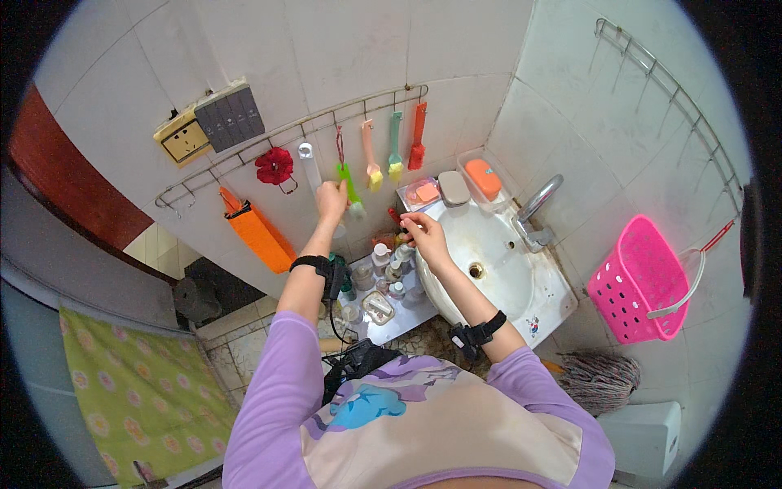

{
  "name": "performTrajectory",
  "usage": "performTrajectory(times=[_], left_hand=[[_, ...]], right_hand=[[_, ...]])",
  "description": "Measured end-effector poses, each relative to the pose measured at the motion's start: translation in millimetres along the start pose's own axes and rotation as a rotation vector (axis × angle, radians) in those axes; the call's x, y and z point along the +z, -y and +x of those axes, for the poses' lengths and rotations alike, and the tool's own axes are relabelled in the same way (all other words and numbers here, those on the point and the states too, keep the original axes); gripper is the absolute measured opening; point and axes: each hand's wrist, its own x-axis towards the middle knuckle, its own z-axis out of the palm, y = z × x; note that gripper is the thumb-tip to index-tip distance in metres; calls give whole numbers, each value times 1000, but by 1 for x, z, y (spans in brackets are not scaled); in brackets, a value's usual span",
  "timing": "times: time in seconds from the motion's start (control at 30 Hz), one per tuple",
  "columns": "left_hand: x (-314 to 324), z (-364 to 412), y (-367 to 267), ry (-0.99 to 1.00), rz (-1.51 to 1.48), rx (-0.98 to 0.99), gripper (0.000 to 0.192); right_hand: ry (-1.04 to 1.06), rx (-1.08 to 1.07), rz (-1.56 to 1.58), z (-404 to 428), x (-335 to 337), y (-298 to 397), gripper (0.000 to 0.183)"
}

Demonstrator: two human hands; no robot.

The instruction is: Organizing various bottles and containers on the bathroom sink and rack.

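My left hand [332, 200] is at the wall rail, its thumb and fingers closed on the handle of a green brush [349, 181]. The brush hangs by a red cord, with its pale bristles downward. A white handled tool [310, 164] hangs just left of it, its lower part hidden behind my hand. My right hand [427, 239] is above the left rim of the white washbasin [519, 312], fingers bent. A red handle-like thing [394, 215] shows beside its fingertips; whether I hold it is unclear.
Peach, teal and red brushes [418, 137] hang along the wire rail [366, 105], with an orange cloth [259, 238] further left. Bottles [381, 257] crowd a small shelf below my hands. Soap boxes [453, 188] line the basin's back. A pink basket [638, 281] hangs at right, above a mop [602, 379].
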Motion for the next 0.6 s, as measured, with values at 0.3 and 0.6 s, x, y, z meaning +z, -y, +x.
performTrajectory(times=[0.3,0.6], left_hand=[[-57,-20,-24,402,-135,-21,26],[-202,-70,-75,373,-309,189,26]], right_hand=[[-47,-91,29,15,11,-5,35],[-262,-514,48,12,32,99,46]])
